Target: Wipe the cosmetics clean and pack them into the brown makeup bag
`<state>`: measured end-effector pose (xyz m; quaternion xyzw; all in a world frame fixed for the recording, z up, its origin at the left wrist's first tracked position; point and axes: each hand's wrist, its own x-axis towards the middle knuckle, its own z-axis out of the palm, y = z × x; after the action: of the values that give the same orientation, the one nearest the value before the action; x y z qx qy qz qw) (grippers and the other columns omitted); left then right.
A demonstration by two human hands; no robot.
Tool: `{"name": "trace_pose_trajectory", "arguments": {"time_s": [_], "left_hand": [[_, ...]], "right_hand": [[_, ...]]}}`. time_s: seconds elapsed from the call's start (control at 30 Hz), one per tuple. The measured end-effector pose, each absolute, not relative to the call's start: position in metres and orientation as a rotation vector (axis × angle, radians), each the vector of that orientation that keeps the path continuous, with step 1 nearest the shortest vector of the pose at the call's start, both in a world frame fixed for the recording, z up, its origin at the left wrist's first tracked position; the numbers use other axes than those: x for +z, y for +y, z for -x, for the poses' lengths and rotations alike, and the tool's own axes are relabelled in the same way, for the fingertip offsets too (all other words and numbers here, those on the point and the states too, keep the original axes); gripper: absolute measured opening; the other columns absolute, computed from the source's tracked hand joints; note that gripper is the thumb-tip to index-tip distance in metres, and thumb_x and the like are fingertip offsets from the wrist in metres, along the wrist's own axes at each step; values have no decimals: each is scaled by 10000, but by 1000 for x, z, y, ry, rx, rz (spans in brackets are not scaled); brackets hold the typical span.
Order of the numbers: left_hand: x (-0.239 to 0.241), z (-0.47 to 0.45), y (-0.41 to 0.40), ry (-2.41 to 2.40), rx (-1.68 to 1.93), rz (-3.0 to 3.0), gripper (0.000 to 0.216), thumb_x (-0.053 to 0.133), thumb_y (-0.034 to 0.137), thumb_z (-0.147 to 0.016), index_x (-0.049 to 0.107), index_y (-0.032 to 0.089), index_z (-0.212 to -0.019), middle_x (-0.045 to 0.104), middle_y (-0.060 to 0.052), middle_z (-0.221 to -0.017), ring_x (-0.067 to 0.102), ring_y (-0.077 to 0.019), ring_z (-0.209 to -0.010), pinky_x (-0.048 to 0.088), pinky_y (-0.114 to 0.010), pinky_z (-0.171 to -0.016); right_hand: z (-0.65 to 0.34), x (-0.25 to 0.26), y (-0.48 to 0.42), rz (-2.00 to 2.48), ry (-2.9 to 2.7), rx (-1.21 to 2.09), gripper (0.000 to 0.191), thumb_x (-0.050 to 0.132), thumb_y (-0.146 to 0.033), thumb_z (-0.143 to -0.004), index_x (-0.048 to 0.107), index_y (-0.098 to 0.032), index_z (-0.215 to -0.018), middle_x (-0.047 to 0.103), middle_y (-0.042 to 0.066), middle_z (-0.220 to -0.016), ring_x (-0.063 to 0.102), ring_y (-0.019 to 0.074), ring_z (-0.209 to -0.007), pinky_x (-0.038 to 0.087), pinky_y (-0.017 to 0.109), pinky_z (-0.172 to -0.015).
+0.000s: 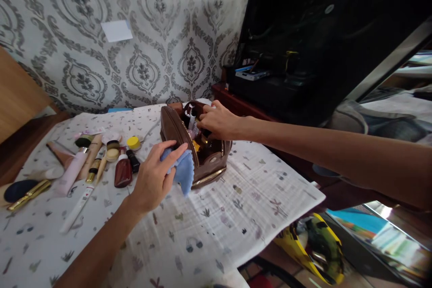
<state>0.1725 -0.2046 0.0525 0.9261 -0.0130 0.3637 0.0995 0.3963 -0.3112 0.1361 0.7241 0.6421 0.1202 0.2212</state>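
Observation:
A brown leather cosmetics bag [175, 132] stands open on a white patterned cloth [219, 229]. My left hand [153, 177] is closed on a blue cloth [184, 172], pressing it against the bag's front side. My right hand [219, 121] reaches into the bag's mouth, its fingers curled among small bottles and tubes [191, 119] inside; what they grip is hidden.
Several cosmetics lie left of the bag: a dark red bottle [123, 172], a pink tube [70, 173], a yellow-lidded jar [134, 143], a gold stick [29, 194]. A black cabinet [303, 45] stands at the right. A yellow bag [313, 243] lies below the table edge.

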Motion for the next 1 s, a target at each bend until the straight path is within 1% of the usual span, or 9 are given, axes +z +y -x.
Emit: {"name": "trace_pose_trajectory", "arguments": {"time_s": [0.1,0.2,0.33,0.4,0.47,0.67,0.73,0.87,1.0], "left_hand": [[52,-173,-205,-40,1076,-2740,546,431,38,-913,562,238,-1404,553,-118,-1329,585,-240,-1203,534,-366,-962],[52,-173,-205,-40,1081,-2740,551,429,36,-914,553,241,-1411,553,-118,-1327,584,-239,-1203,541,-356,-938],[51,-173,-205,-42,1089,-2753,540,432,53,-926,550,251,-1415,553,-119,-1325,588,-244,-1190,553,-327,-864],[51,-173,-205,-39,1090,-2758,540,433,57,-925,548,252,-1416,550,-120,-1328,588,-247,-1192,552,-334,-874],[51,-173,-205,-44,1091,-2758,546,427,50,-919,545,244,-1416,547,-123,-1330,589,-244,-1191,552,-339,-891],[51,-173,-205,-59,1100,-2765,554,427,46,-914,537,251,-1417,557,-120,-1316,593,-238,-1190,563,-334,-892],[51,-173,-205,-49,1103,-2766,554,427,49,-916,535,253,-1420,559,-119,-1315,597,-236,-1184,562,-346,-912],[50,-172,-205,-25,1069,-2757,558,424,63,-919,529,259,-1431,559,-115,-1320,595,-237,-1199,553,-379,-970],[50,-171,-205,-9,1029,-2742,570,426,65,-916,523,264,-1441,554,-114,-1340,581,-246,-1228,560,-390,-967]], "right_hand": [[-400,132,-310,-2017,1746,354,288,672,-324,-911,715,-181,-1157,707,112,-1182,488,317,-1200,298,419,-883],[-399,132,-308,-1986,1725,376,280,652,-288,-916,715,-175,-1164,697,116,-1212,490,322,-1211,317,442,-909],[-394,133,-305,-1924,1692,418,188,646,-200,-886,737,-175,-1049,720,106,-1158,525,304,-1155,323,460,-928],[-394,134,-303,-1899,1704,443,157,630,-167,-883,737,-171,-998,734,100,-1118,537,291,-1136,331,446,-915],[-396,134,-301,-1886,1733,451,161,607,-146,-894,734,-170,-990,739,99,-1111,543,284,-1142,338,430,-900],[-401,133,-295,-1913,1712,385,160,619,-172,-901,734,-171,-1012,745,103,-1100,573,277,-1130,353,412,-887],[-403,132,-293,-1913,1701,373,171,628,-183,-899,731,-174,-1035,742,102,-1117,578,269,-1136,360,401,-884],[-405,131,-291,-1875,1677,338,242,660,-224,-895,712,-174,-1126,715,103,-1219,560,270,-1195,364,392,-903],[-404,139,-295,-1862,1706,290,340,688,-274,-889,679,-171,-1213,682,116,-1266,539,287,-1221,349,411,-914]]}}
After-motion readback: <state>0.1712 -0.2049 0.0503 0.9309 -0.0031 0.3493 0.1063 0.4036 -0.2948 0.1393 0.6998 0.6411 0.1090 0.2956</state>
